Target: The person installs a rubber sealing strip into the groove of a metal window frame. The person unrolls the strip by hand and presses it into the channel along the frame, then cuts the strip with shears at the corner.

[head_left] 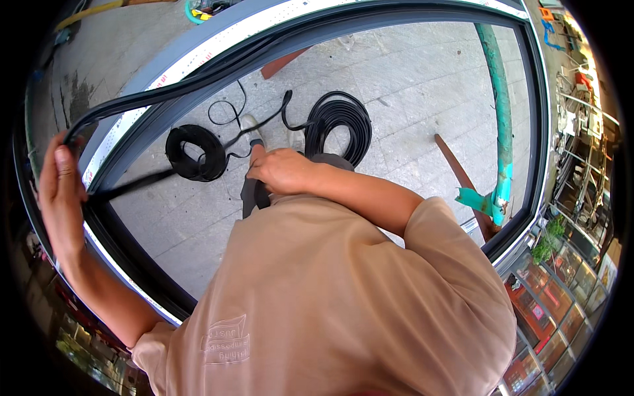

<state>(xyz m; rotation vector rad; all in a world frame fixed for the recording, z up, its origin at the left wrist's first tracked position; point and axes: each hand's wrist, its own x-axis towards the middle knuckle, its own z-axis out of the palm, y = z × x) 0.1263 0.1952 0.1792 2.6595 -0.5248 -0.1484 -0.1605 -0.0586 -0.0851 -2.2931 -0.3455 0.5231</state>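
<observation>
The black strip [132, 101] lies along the far side of the rectangular frame [185, 67], then bows outward over the frame's left edge. Inside the frame, open paved floor [413, 86] extends between the right coil [356, 125] and the green-wrapped pole [496, 86]; the left coil [214, 155] lies nearer the left edge. The shirt [356, 297] covers part of the near side. A band between left coil and frame is motion-blurred. The strip passes between the thumb and fingers of the left hand [63, 191], which grasp it outside the frame. The right hand [285, 170] is near the trousers, well apart from the grasped section; its fingers are curled, contents indeterminable.
</observation>
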